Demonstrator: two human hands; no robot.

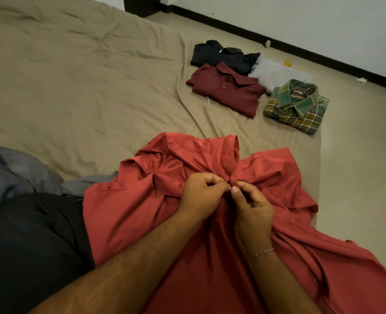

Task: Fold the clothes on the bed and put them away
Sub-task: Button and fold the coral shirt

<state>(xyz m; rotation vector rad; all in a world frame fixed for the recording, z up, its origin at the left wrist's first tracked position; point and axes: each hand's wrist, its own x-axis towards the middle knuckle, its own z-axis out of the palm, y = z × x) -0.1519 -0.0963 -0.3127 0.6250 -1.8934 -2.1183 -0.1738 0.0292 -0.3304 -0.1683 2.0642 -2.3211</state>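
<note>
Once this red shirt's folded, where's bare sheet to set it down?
Widest bare sheet lies left of the maroon shirt and black shirt. A narrower strip separates the red shirt from the plaid shirt. The near-left is crowded by grey cloth.

Dim, warm indoor light, even and without glare; soft shadows only, deepest in the creases of the bed sheet and under the forearms. Slight softness overall, colours muted; wide-angle bending toward the edges, the skirting line slanting; near-black lower left corner.
</note>
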